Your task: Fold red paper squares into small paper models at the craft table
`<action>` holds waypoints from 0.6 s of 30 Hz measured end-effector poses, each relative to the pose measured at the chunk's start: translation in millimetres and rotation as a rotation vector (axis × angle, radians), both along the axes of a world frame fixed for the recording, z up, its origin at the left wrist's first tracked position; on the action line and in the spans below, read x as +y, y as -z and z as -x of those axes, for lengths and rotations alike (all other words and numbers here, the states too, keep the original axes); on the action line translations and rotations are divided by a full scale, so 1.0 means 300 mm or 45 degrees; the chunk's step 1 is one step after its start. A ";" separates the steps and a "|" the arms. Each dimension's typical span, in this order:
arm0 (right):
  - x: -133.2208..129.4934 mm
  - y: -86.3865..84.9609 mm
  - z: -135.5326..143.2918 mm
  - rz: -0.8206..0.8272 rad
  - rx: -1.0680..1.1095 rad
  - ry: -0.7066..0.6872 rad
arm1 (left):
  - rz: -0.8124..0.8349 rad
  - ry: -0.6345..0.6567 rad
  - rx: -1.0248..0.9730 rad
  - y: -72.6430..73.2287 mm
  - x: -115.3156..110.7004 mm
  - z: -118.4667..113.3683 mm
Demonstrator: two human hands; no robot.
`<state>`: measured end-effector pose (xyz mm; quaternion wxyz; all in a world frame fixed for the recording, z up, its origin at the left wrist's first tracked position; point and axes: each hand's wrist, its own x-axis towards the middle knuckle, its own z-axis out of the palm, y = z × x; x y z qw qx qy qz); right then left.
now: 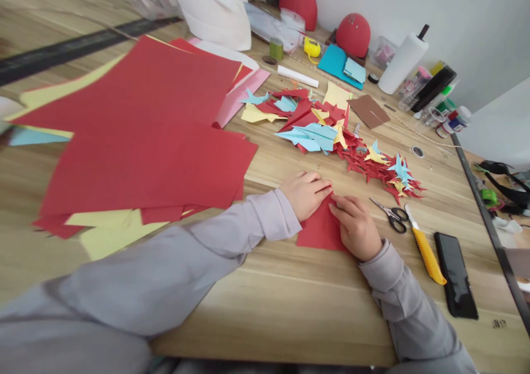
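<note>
A small red sheet of paper [318,231] lies on the table in front of me, partly covered by both hands. My left hand [305,193] presses on its upper left part, fingers close together and tips on the paper near the top. On the right side, my right hand [356,224] is closed on the paper's edge, with thumb and forefinger near the top. The two hands' fingertips almost meet there. Just beyond lies a heap of folded red, blue and yellow paper pieces, including a blue paper plane [310,137].
Large red sheets [153,164] are stacked at the left over yellow ones. To the right lie scissors [393,215], a yellow utility knife [428,255] and a black phone [456,274]. Further back are a brown card [368,111], a tape measure [312,48] and a white roll [402,64].
</note>
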<state>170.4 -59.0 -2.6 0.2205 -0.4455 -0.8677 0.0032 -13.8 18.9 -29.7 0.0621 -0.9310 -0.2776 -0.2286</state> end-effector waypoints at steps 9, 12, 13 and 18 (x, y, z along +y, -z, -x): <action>-0.002 0.000 0.001 0.003 -0.008 0.003 | 0.021 -0.049 0.008 -0.011 -0.007 0.000; -0.002 0.000 0.001 0.003 -0.012 0.001 | 0.011 -0.027 0.025 -0.009 -0.004 0.000; -0.001 0.000 0.001 0.002 -0.014 0.000 | 0.007 -0.019 0.026 -0.008 -0.003 0.000; 0.000 0.002 -0.001 -0.022 -0.009 -0.013 | 0.009 0.001 0.018 0.001 0.001 0.000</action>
